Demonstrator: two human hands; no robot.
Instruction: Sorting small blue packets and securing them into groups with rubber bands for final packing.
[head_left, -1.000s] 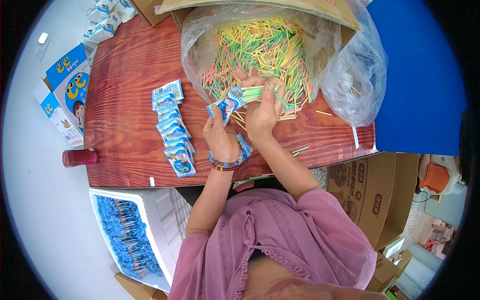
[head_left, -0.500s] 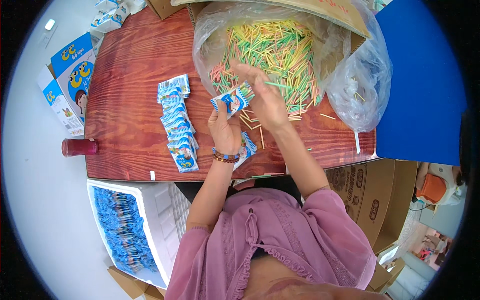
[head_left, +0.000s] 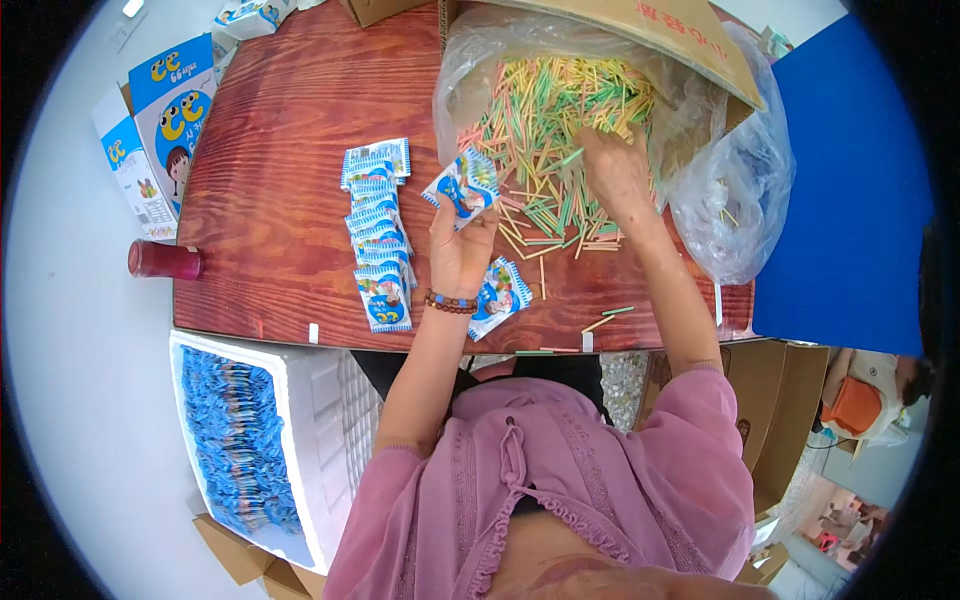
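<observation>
My left hand [head_left: 462, 250], with a beaded bracelet at the wrist, pinches a small blue-and-white packet [head_left: 468, 186] over the table. At the near edge of a heap of thin pastel sticks [head_left: 555, 110], my right hand [head_left: 615, 172] has its fingers curled down, the tips partly hidden. A green stick [head_left: 571, 157] juts from that hand toward the left. Another packet [head_left: 500, 298] lies beside my left wrist. Left of it, several packets [head_left: 380, 240] overlap in a column on the red-brown wooden table [head_left: 270, 200].
The sticks spill from a plastic-lined cardboard box [head_left: 680, 40] on its side. Bunched clear plastic [head_left: 735, 215] lies at right, beside a blue panel [head_left: 835, 190]. A red-lidded jar [head_left: 165, 260] is at the left edge. Below stands a white foam box [head_left: 305, 440] full of blue packets.
My right hand has moved from beside the held packet, rightward to the stick heap, with the green stick still showing. My left hand keeps the packet. The whole view has shifted slightly.
</observation>
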